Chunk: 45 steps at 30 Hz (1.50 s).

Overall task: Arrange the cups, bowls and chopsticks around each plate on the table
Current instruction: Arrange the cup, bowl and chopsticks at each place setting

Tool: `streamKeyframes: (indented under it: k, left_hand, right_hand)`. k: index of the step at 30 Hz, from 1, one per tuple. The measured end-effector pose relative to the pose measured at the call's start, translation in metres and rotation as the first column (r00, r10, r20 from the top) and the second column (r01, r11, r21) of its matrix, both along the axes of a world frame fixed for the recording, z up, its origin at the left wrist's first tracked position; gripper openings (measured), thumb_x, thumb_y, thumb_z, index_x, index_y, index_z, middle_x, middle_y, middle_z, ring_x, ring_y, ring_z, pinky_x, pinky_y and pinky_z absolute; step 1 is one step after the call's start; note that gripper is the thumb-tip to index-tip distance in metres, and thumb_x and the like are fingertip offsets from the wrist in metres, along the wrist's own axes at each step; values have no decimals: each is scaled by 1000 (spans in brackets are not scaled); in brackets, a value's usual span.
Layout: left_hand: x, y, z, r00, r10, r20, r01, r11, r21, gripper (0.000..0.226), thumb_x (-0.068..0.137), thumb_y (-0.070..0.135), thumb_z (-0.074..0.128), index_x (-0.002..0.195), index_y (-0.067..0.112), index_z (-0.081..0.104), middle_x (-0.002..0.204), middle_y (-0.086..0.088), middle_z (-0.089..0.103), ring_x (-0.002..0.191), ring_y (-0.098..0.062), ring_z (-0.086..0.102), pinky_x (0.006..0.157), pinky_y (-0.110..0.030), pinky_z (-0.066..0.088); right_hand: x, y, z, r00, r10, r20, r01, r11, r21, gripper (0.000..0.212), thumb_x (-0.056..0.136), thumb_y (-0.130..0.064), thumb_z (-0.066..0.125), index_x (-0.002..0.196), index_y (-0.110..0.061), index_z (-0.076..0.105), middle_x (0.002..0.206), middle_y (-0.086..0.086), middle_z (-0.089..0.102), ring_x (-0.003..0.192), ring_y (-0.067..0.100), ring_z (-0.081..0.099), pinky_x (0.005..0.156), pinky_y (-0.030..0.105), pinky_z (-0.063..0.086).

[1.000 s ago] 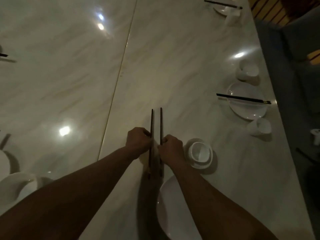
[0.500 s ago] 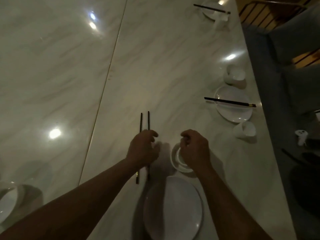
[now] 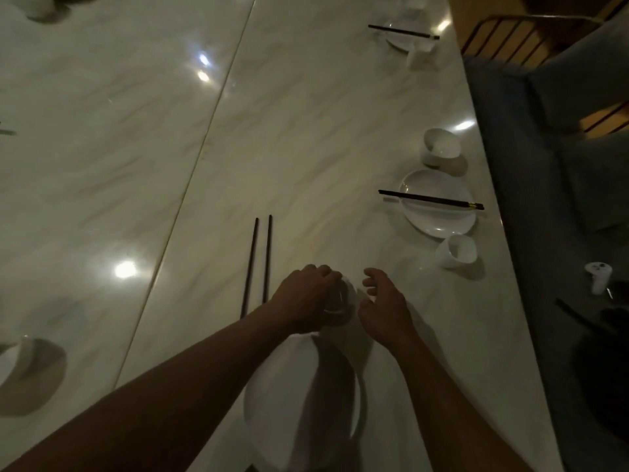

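Marble table (image 3: 306, 131): left hand (image 3: 303, 301) seemingly grips half-hidden bowl (image 3: 342, 301); right hand (image 3: 384, 308) spread.

The left hand (image 3: 306, 298) covers most of a small white dish (image 3: 343, 301), its kind unclear. At seven o'clock, a bowl (image 3: 13, 366) is cut by the edge; the near plate (image 3: 289, 403) runs under both forearms.

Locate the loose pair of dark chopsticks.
The dark chopsticks lie on the marble table, left of the left hand in the head view.
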<state>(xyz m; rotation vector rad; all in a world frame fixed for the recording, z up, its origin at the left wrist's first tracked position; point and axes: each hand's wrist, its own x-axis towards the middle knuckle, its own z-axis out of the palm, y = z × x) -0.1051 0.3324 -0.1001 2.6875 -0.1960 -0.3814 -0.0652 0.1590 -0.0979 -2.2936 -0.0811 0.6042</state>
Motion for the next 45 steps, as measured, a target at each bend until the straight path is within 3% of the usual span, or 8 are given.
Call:
streamKeyframes:
  k: [5, 9, 12, 16, 20, 29, 38, 45]
  left_hand:
    - [-11, 9, 12, 991, 131, 38, -127, 988, -85, 76, 68, 39, 78, 134, 18, 46, 125, -3, 55, 108, -24, 54, 90, -41, 49]
    - [-41, 33, 26, 953, 277, 123, -256, 953, -162, 78, 64, 45, 78, 132, 25, 46, 121, 4, 55, 103, -17, 57, 85, -36, 52]
    - [-79, 51, 35, 923, 351, 157, -322, 929, -182, 82, 62, 46, 79, 133, 25, 46, 122, 7, 55, 103, -13, 57, 82, -30, 52]
    - [-128, 67, 35, 885, 440, 154, -412, 893, -184, 78, 59, 47, 79, 128, 27, 49, 121, 10, 55, 102, -9, 57, 80, -31, 55]
    - [-166, 69, 27, 859, 494, 133, -475, 867, -152, 75, 59, 42, 82, 125, 29, 50, 119, 11, 54, 101, -8, 56, 78, -30, 55]
    - [-222, 67, 0, 836, 545, 67, -538, 837, -98, 78, 57, 30, 86, 125, 27, 49, 120, 8, 53, 103, -13, 54, 82, -33, 53]
    - [-245, 67, -19, 883, 468, -24, -469, 882, -54, 80, 56, 31, 87, 127, 28, 50, 122, 9, 53, 105, -10, 51, 81, -20, 44]
    - [-255, 61, -21, 876, 479, -61, -482, 873, -70, 79, 57, 25, 88, 127, 24, 51, 123, 5, 53, 107, -12, 51, 79, -16, 39]
  right_hand:
    - [1, -2, -6, 995, 94, 29, -94, 996, -11, 72, 79, -4, 65, 145, -17, 40, 144, 6, 45, 128, 24, 48, 99, 31, 43]
    - [1, 10, -10, 952, 277, 130, -270, 960, -67, 89, 68, -39, 75, 146, -18, 37, 147, 8, 40, 133, 28, 43, 106, 36, 40]
    - [-4, 26, -13, 868, 487, 101, -462, 864, -200, 114, 63, -63, 78, 153, -27, 19, 160, 5, 17, 144, 28, 22, 115, 40, 31]
    - [-9, 36, -21, 774, 625, 105, -557, 749, -359, 122, 61, -60, 82, 154, -34, 8, 162, 0, 6, 143, 34, 14, 114, 47, 32]
    - [-10, 36, -27, 765, 625, 156, -531, 749, -396, 114, 63, -50, 81, 154, -32, 15, 159, 4, 14, 140, 36, 21, 110, 46, 36]
    - [-24, -29, -20, 857, 473, 203, -380, 847, -372, 116, 61, -45, 83, 154, -30, 15, 157, 5, 16, 138, 36, 27, 108, 43, 35]
    - [-90, -104, -14, 832, 536, 142, -451, 804, -388, 122, 60, -59, 69, 156, -18, 7, 163, 7, 12, 150, 25, 7, 118, 30, 7]
    - [-126, -126, -18, 819, 567, 90, -499, 780, -377, 125, 63, -45, 82, 156, -21, 3, 163, 3, 6, 150, 24, 5, 114, 22, 6]
